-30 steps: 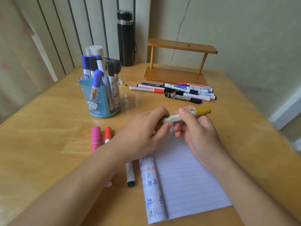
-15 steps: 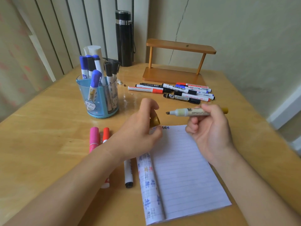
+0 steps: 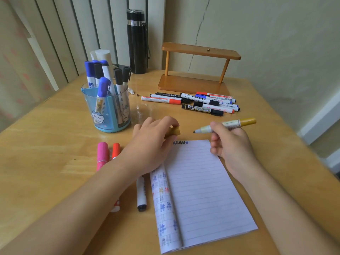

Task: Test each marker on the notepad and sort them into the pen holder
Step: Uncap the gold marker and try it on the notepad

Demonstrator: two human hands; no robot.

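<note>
Now, right hand [image 3: 232,146]: pinches uncapped gold marker [image 3: 230,124].
Left hand [image 3: 152,144]: grips cap [image 3: 175,132].
Risk: nib [image 3: 195,131], beyond notepad [image 3: 202,190], could stain desk [image 3: 46,144].

Left forearm [image 3: 82,205]: on my feed it comes in bare from the lower left, angled toward the middle.
Left hand [image 3: 152,142]: back up, fingers curled, fingertips pinching a gold cap [image 3: 174,131].
Right forearm [image 3: 276,196]: bare, coming in from the lower right.
Right hand [image 3: 231,144]: I see thumb and fingers gripping a marker [image 3: 228,124] near level, tip pointing left, lower fingers tucked.
Hands: apart, not touching.
</note>
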